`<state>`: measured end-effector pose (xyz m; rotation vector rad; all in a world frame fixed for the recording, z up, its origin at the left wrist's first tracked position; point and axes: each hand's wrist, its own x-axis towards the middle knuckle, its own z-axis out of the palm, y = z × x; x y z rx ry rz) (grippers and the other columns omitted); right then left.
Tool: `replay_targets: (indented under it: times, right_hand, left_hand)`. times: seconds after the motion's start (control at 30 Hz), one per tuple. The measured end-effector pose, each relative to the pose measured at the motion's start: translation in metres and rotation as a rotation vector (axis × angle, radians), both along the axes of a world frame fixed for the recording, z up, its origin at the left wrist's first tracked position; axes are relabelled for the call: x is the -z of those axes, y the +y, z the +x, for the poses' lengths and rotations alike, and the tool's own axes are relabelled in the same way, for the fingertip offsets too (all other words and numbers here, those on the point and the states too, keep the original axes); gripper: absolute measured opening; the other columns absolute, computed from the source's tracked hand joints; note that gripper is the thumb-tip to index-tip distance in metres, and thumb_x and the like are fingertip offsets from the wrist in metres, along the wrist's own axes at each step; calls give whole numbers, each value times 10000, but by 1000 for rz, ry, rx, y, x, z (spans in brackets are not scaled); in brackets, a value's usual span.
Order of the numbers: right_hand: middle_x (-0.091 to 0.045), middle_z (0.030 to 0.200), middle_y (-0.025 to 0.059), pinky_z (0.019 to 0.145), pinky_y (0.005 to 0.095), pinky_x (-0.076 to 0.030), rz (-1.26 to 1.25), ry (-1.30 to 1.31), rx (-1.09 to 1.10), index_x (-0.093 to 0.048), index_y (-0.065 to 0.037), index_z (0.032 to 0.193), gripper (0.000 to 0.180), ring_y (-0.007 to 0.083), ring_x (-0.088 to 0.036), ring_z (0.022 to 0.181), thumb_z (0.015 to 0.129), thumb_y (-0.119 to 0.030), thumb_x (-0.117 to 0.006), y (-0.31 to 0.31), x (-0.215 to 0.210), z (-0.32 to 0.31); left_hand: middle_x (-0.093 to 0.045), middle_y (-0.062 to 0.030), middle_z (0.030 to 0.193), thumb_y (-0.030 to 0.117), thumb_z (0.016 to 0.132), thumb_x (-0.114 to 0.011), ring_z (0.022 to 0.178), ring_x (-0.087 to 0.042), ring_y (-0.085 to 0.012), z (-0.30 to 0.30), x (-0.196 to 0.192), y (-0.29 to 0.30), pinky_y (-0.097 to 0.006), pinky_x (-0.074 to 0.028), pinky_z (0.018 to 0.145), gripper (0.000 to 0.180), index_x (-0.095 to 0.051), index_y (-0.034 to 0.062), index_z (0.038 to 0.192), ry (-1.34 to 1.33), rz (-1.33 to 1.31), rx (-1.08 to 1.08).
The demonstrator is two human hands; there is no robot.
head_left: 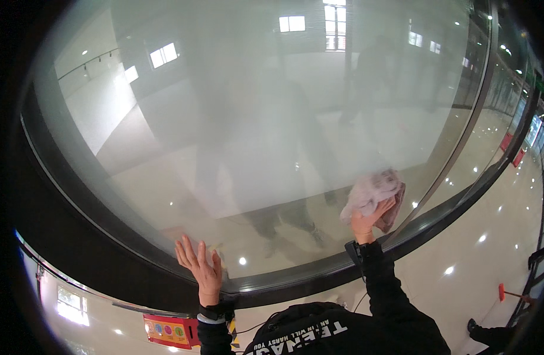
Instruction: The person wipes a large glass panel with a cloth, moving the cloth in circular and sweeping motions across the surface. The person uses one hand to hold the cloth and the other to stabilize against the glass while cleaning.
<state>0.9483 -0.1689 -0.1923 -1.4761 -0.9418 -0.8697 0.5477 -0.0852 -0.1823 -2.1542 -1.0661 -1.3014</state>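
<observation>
A large glass pane (254, 118) stands in front of me, hazy and full of reflections. Against its lower right part, my right hand (366, 222) presses a bunched pale pink cloth (373, 192), with the fingers wrapped over its near side. Lower on the left, my left hand (202, 269) is raised by the bottom edge of the glass. Its fingers are spread and nothing is in them. Whether the fingertips touch the pane, I cannot tell. Dark bands sit on both wrists, below the hands.
A dark frame (319, 273) curves along the bottom of the glass, and a metal upright (468, 133) borders it on the right. A red and yellow box-like sign (168, 330) stands low on the left. Shiny pale floor (461, 248) spreads at right, where another person's dark-clad leg (491, 334) shows.
</observation>
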Motion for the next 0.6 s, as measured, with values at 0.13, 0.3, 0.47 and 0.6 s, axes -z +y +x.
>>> replay_targets:
  times: [0.13,0.3,0.47,0.6]
  right_hand:
    - [-304,1410,291,1041,624,-199,213,94,-20,-476,-11,1254,607,498,-284,1267,766,-274,-720,6,20,-8]
    - [-327,1449,282,1090,575,-177,-142,-299,-312,-457,-37,1314,630,464,-284,1306,763,-226,-695,1,64,-14]
    - [-314,1472,239,1119,520,-188,-15,-24,-315,-400,-30,1358,676,409,-309,1316,767,-192,-687,-23,48,57]
    - [-284,1456,216,1134,462,-208,159,322,104,-250,12,1438,740,365,-306,1339,803,-129,-602,-53,29,159]
  left_hand:
    - [-248,-227,1530,142,898,-585,1414,-198,-447,53,-11,-7,-591,-190,1105,538,-384,155,1396,4,32,58]
    - [-274,-208,1519,146,870,-625,1417,-195,-436,147,-15,-18,-609,-182,1095,580,-392,220,1396,59,152,213]
    - [-284,-213,1511,153,831,-661,1412,-204,-424,185,-15,-14,-613,-156,1100,603,-419,261,1372,100,218,228]
    - [-277,-230,1508,165,849,-649,1409,-205,-429,203,-14,-14,-613,-131,1108,575,-423,238,1372,83,232,167]
